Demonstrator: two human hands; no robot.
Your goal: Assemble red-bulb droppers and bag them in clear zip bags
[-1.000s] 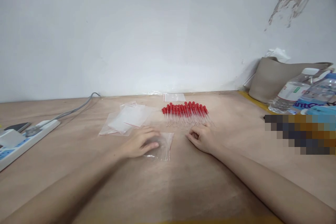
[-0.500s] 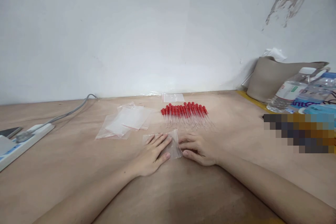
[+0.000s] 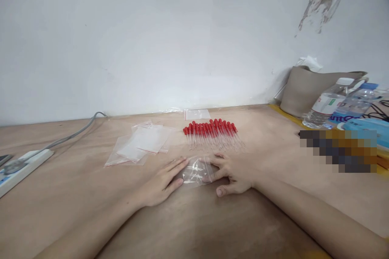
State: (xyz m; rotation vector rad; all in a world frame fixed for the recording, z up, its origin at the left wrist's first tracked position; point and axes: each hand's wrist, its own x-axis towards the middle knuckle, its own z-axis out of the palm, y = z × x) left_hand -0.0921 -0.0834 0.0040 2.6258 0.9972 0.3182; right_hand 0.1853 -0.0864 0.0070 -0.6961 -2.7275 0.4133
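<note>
A small clear zip bag (image 3: 196, 171) lies flat on the wooden table (image 3: 194, 218) between my hands. My left hand (image 3: 162, 184) rests palm down, its fingertips on the bag's left edge. My right hand (image 3: 232, 174) lies palm down with its fingers on the bag's right side. Just beyond the bag is a row of several clear droppers with red bulbs (image 3: 211, 131). To the left of the droppers lies a loose pile of clear zip bags (image 3: 138, 145). Another small bag (image 3: 197, 114) lies by the wall.
A white power strip (image 3: 21, 166) with a grey cable (image 3: 73, 131) sits at the left edge. At the right stand a beige bag (image 3: 306, 89), two water bottles (image 3: 326, 103) and a blue box (image 3: 364, 127). A white wall closes the back.
My left hand slid the small bag toward the middle, and my right hand came down from the droppers onto the bag's right side. The view has shifted slightly to the right.
</note>
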